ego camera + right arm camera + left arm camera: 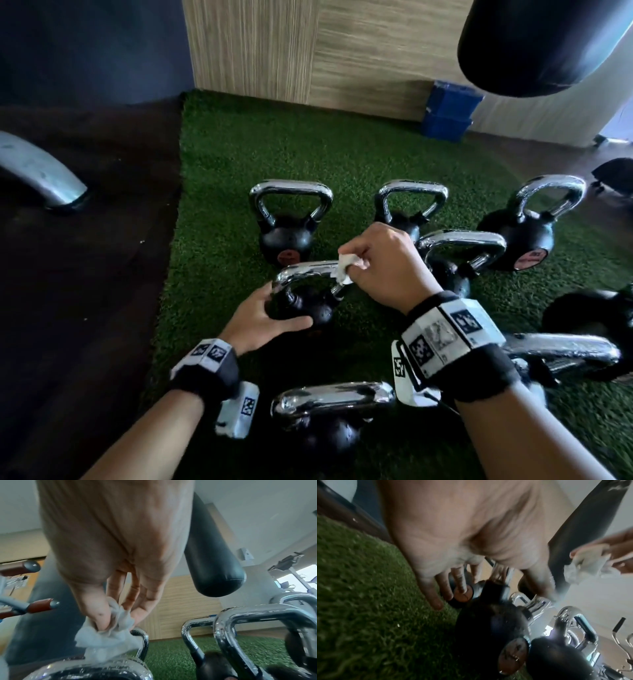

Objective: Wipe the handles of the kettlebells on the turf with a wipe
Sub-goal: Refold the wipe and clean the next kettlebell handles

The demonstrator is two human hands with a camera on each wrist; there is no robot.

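Note:
Several black kettlebells with chrome handles stand on green turf [222, 164]. My left hand [274, 313] grips the black ball of a small kettlebell [313, 308], thumb across its front; in the blurred left wrist view the left hand [488, 588] spreads over the kettlebell [488, 626]. My right hand [356, 270] pinches a crumpled white wipe [346, 269] against the right end of that kettlebell's chrome handle [305, 272]. In the right wrist view the right hand [116, 620] bunches the wipe [109, 638] on the wet handle [96, 669].
Other kettlebells stand behind [287, 222], [407, 205], to the right [534, 226], [459, 257] and close in front [329, 411]. A black punching bag [541, 44] hangs at the upper right. Blue boxes [448, 109] sit by the wooden wall. A grey machine leg [37, 171] rests on dark flooring at the left.

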